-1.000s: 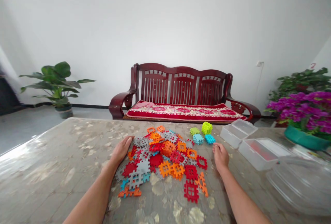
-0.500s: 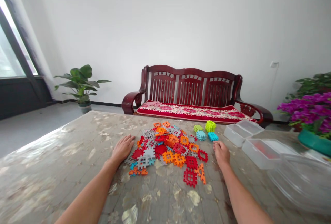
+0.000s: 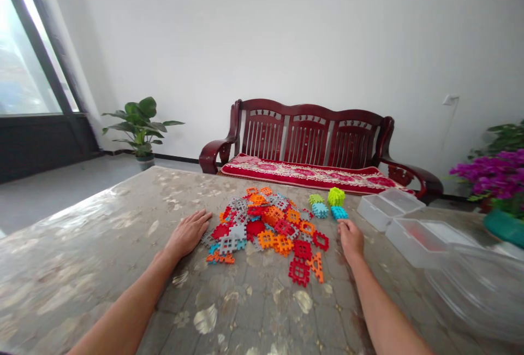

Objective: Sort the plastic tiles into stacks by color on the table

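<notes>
A loose pile of toothed plastic building pieces in red, orange, grey and blue lies in the middle of the table. My left hand rests flat at the pile's left edge, fingers stretched out and holding nothing. To the right of the pile, my right hand lies on the table with its fingers curled in, and no piece shows in it. Just beyond its fingertips is a bright blue stack of pieces. Near that stand a lime-yellow block, a light blue stack and a green stack.
Clear plastic boxes stand on the right, something red inside one. A clear lid lies nearer. Purple flowers in a teal pot are at the far right. Behind the patterned tablecloth is a wooden bench.
The view has tilted and shifted slightly, so the scene sits a little differently in the frame. Both hands keep their places beside the pile, and the pieces appear unmoved.
</notes>
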A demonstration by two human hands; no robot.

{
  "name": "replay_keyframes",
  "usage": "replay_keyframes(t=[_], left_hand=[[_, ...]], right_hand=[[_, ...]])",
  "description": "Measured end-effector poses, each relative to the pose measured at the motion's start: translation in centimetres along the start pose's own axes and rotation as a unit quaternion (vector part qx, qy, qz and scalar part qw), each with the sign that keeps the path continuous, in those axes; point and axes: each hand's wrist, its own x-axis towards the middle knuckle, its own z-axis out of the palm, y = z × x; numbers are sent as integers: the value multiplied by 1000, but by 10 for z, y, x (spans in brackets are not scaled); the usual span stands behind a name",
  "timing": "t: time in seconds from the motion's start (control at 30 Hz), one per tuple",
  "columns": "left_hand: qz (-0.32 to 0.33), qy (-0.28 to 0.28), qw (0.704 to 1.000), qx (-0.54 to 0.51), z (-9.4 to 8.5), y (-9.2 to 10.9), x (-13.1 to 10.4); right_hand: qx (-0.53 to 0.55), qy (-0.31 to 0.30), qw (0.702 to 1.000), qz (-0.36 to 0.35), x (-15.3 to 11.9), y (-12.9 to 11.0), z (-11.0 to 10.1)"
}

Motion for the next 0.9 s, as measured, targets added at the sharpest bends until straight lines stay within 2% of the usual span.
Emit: replay_keyframes(t=[0.4,0.7,0.9], left_hand=[[-7,11,1000,9,-4,4,3],[-12,25,1000,-4,-3,2,3],[-15,13,1000,1,-3,3,3]], right_hand=[[-2,-29,999,-21,0,6,4],[-33,-43,997,-52,-9,-3,2],[-41,-64,995,-58,-16,-7,-2]])
